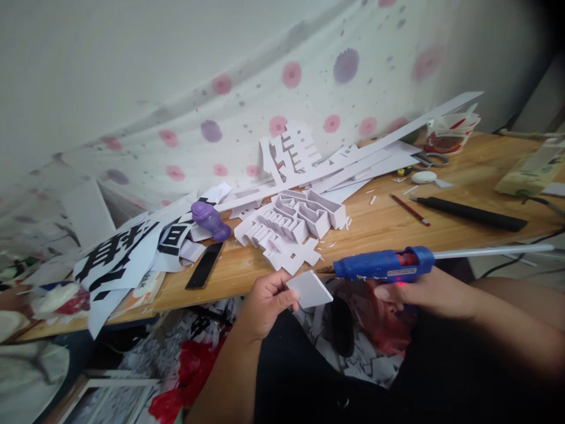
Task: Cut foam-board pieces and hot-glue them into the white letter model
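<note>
Between the thumb and fingers of my left hand (271, 300) is a small white board piece (311, 290), held in front of the table edge. My right hand (412, 294) is wrapped round the handle of a blue glue gun (382, 265). A long pale glue stick (494, 251) sticks out of the gun's back, and a small red light glows on its side. The nozzle points left, close to the board piece's upper corner; whether they touch I cannot tell. Just beyond, a white built-up letter shape (293, 224) with raised walls lies on the table.
On the wooden table (366, 227) lie a phone (204, 265), a purple bottle (210, 220), printed paper sheets (128, 247), long white strips (353, 165), a red pencil (409, 209), a black-handled tool (472, 213), scissors (432, 159) and a tub (452, 132). Paper scraps fill the space below.
</note>
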A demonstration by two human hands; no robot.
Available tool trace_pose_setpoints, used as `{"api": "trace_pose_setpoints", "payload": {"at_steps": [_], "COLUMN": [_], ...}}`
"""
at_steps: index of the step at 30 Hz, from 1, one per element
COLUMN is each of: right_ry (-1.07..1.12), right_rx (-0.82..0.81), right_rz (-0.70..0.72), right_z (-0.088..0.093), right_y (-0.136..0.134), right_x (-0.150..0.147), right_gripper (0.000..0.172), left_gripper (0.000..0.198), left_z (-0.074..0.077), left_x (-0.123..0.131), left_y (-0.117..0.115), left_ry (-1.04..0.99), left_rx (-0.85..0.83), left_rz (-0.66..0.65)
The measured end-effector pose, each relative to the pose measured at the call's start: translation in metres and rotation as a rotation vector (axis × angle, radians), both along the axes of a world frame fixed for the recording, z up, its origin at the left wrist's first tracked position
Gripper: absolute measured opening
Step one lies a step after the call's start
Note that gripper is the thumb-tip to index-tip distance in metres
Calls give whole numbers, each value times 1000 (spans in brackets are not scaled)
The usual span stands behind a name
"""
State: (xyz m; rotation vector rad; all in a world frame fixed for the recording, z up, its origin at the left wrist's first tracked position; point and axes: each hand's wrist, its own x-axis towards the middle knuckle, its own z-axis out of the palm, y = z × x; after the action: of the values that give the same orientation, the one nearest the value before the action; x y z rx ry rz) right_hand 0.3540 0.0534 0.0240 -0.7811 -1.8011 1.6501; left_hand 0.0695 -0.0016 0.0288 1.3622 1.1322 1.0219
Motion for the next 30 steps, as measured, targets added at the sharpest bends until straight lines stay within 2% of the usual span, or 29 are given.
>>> {"api": "trace_pose_setpoints", "payload": {"at_steps": [6, 23, 30], "right_ry": [2, -34, -62], "right_rx": [-30, 27, 57], "right_rz": [33, 78, 77], "right_z": [0, 1, 0], "right_y": [1, -1, -1], "right_x": [0, 0, 2], "right_gripper": [33, 29, 26], "left_gripper": [26, 29, 28], "left_z": [3, 3, 5], "left_x": [0, -8, -5], "left_y": [0, -2, -3], "left_ry": [-3, -37, -156], "left_rx": [1, 17, -19], "left_rz": [39, 108, 158]}}
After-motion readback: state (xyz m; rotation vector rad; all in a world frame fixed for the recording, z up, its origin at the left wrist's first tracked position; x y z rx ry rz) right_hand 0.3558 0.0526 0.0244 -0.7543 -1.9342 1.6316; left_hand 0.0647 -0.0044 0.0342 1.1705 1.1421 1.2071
